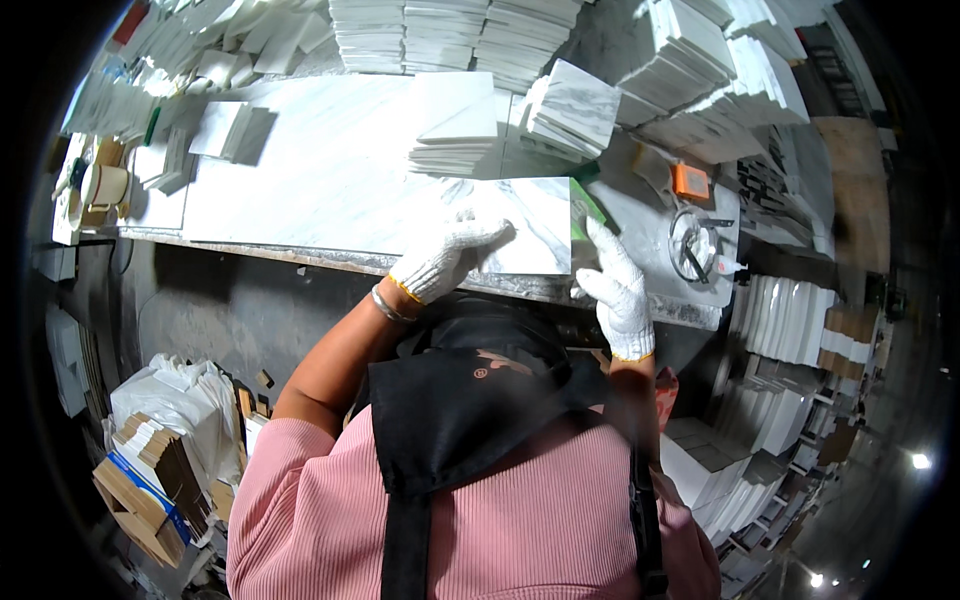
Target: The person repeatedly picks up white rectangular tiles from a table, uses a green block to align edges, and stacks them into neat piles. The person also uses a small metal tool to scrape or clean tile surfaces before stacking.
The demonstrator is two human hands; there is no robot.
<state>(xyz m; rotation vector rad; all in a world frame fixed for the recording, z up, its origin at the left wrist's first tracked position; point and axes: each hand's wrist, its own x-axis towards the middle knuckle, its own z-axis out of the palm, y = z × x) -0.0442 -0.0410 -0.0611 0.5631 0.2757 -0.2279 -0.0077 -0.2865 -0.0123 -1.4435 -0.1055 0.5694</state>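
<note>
A white marble tile with grey veins (537, 225) lies at the front edge of the worktable, in front of my chest. My left hand (445, 255), in a white knit glove, grips the tile at its left side, with fingers over its top face; those beneath are hidden. To the right of the tile my gloved right hand (618, 292) is held with thumb and fingers apart and nothing visible between them. Its fingertips are near a green flat piece (588, 203) that shows at the tile's right edge. Just behind the tile stands a short stack of marble tiles (455, 115).
Tall tile stacks (440, 32) line the table's back. An orange box (690, 181) and a round container (692, 245) with tools sit at the right. A cream cup (104, 185) stands at the far left. Cartons and white wrapping (180, 395) are on the floor, lower left.
</note>
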